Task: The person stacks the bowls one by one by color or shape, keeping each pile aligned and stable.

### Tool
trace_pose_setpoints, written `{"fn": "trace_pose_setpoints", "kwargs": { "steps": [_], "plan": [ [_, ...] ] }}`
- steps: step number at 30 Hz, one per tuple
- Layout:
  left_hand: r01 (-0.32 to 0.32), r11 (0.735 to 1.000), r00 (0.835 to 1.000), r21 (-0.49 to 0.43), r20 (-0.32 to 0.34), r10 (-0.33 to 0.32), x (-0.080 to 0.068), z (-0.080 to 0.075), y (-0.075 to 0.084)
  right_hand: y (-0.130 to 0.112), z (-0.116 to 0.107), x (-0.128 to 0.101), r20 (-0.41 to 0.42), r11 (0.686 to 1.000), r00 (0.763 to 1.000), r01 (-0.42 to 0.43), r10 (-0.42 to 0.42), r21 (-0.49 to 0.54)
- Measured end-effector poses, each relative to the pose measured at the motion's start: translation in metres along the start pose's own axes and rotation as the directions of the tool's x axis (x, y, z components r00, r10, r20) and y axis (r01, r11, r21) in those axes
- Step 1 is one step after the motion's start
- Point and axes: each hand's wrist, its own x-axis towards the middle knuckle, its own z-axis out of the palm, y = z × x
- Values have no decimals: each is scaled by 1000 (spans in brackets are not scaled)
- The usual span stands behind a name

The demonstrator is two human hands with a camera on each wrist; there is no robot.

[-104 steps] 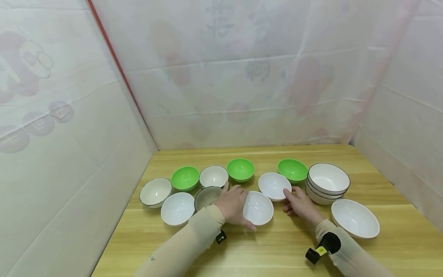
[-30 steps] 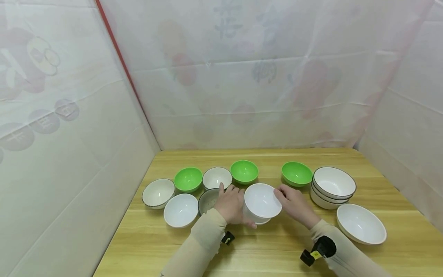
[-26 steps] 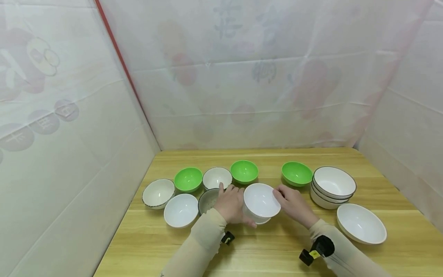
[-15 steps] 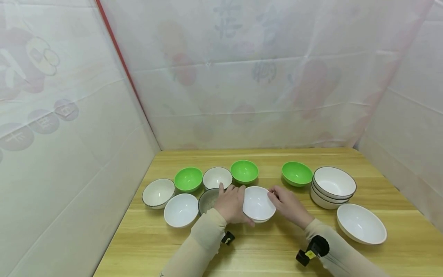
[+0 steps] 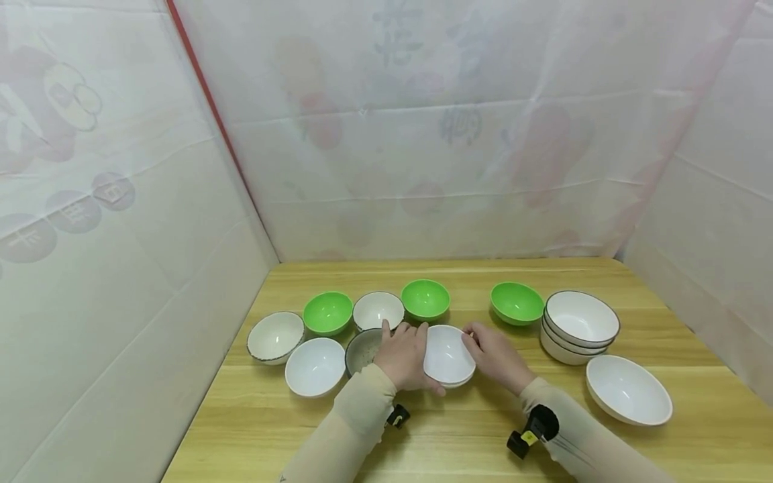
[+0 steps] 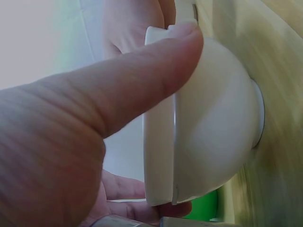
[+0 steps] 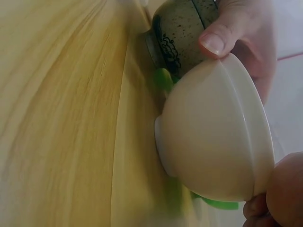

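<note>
Two white bowls stand nested in front of me. The upper white bowl (image 5: 448, 353) sits inside the lower white bowl (image 6: 218, 118), its rim showing as a band above the lower one in both wrist views. With thumb and fingers spread round the pair's left side, my left hand (image 5: 403, 357) holds them; its thumb lies across both rims in the left wrist view. My right hand (image 5: 496, 357) pinches the upper bowl's rim on the right. A grey speckled bowl (image 5: 360, 353), partly hidden by my left hand, stands to the left.
Left lie a white bowl (image 5: 315, 367), a cream bowl (image 5: 276, 337), a green bowl (image 5: 328, 313) and a dark-rimmed white bowl (image 5: 378, 310). Behind are two green bowls (image 5: 425, 299). Right stand dark-rimmed stacked bowls (image 5: 581, 318) and a wide white bowl (image 5: 628, 390). Sheet walls enclose the wooden table (image 5: 447, 443).
My right hand has lifted the upper white bowl from its place behind, brought it left over the lower one and lowered it inside. My left hand has stayed at the lower bowl.
</note>
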Motion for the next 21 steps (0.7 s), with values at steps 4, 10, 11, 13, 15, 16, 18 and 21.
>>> {"fn": "trace_pose_setpoints", "kwargs": {
  "steps": [4,10,11,13,15,16,18,21],
  "plan": [
    [-2,1000,1000,9,-16,2,0,2,0,-1,2,2,-10,1000,1000,4,-4,2],
    [9,1000,999,-5,-33,-9,0,3,-1,-4,3,6,-8,1000,1000,6,-6,12],
    [14,1000,999,-10,-34,-14,0,3,-1,-4,3,7,-4,1000,1000,4,-4,16],
    [26,1000,999,-12,-33,-26,0,3,0,-5,4,9,2,1000,1000,-1,1,26],
    [38,999,999,-8,-37,-38,-1,4,0,-6,4,11,9,1000,1000,-10,10,30],
    [44,999,998,-4,-40,-44,-1,4,0,-6,4,12,10,999,1000,-15,15,31],
    [58,998,997,4,-50,-58,-1,4,0,-7,5,14,8,999,1000,-28,28,29],
    [74,997,995,-1,-72,-73,-1,3,1,-7,7,17,0,998,999,-53,54,28]
  ]
}}
